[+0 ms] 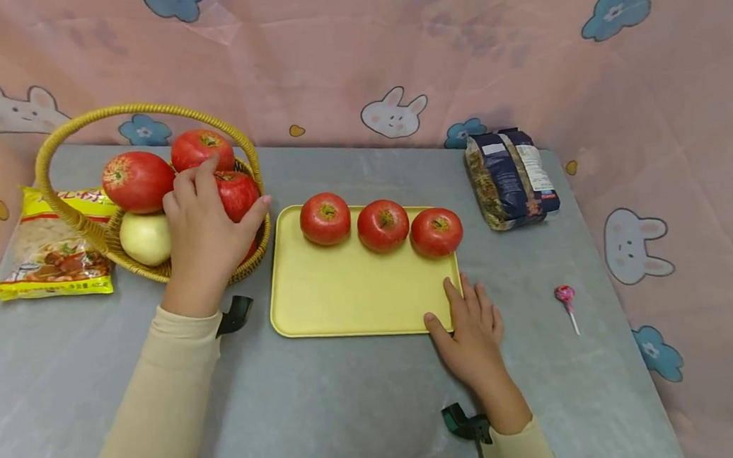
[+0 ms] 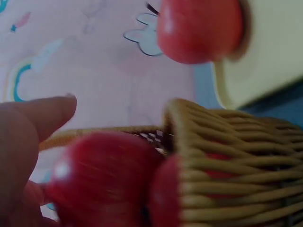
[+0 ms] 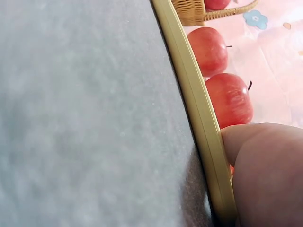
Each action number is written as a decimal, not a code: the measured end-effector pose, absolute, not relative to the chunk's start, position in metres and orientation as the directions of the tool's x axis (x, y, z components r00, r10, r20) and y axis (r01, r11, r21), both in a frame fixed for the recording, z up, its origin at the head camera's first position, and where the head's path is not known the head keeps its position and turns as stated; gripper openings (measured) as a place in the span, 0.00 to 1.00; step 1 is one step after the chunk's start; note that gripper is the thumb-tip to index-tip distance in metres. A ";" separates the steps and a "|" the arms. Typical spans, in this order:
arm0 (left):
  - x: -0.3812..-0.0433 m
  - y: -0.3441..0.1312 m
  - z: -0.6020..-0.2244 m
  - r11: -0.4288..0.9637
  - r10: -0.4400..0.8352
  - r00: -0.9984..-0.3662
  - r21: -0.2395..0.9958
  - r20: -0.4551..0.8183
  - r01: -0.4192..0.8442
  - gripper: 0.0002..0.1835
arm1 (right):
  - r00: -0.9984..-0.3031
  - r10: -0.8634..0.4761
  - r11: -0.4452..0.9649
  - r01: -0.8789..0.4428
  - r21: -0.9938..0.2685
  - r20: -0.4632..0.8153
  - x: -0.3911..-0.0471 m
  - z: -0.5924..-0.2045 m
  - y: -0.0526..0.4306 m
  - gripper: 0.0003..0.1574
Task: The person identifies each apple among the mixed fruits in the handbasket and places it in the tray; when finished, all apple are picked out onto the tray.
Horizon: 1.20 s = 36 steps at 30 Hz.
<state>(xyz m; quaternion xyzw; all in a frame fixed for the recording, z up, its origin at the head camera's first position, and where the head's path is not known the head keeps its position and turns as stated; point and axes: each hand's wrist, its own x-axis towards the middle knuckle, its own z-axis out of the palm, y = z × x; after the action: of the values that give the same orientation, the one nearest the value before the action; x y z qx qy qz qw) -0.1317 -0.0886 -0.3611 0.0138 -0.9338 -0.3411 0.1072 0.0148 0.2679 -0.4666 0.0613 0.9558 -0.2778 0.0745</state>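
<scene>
My left hand (image 1: 204,233) is over the yellow wicker basket (image 1: 260,261), thumb spread from the fingers. Right beside it is a red apple (image 1: 238,194); in the left wrist view the fingers lie along this apple's side (image 2: 104,179) and the thumb stands apart from it. Other red apples (image 1: 137,181) and a pale round fruit (image 1: 145,239) fill the basket. At the near right corner of the yellow tray (image 1: 352,294), my right hand (image 1: 473,349) rests with fingers extended on its edge. Three red apples (image 1: 382,226) stand in a row along the tray's far side.
The basket's tall handle (image 1: 141,108) arches over the fruit. Left of the basket lies a yellow food packet (image 1: 55,251). A dark blue packet (image 1: 513,180) is at the back right, with a lollipop (image 1: 565,297) nearer. A pink patterned curtain (image 1: 316,55) hangs behind the table.
</scene>
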 end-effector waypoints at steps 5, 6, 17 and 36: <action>-0.138 -0.096 -0.371 0.750 -0.101 -0.983 0.661 0.153 0.026 0.39 | -0.984 0.065 0.831 0.147 -0.536 -0.169 0.015 -0.468 0.266 0.47; -0.138 -0.095 -0.373 0.750 -0.105 -0.981 0.660 0.165 0.031 0.36 | -0.984 0.064 0.830 0.146 -0.539 -0.168 0.015 -0.468 0.266 0.47; -0.136 -0.092 -0.381 0.749 -0.125 -0.966 0.660 0.228 0.059 0.30 | -0.982 0.069 0.835 0.153 -0.529 -0.174 0.017 -0.469 0.265 0.48; -0.087 -0.044 -0.390 0.490 0.074 -0.875 0.747 0.478 0.449 0.27 | -0.977 0.070 0.844 0.165 -0.510 -0.199 0.014 -0.467 0.269 0.48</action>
<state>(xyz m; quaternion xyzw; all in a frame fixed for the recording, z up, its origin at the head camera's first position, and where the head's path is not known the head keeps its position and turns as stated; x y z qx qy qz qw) -0.0865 -0.0442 -0.3902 -0.1556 -0.8408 -0.4803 0.1951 0.0138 0.2686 -0.4670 0.0614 0.9564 -0.2722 0.0868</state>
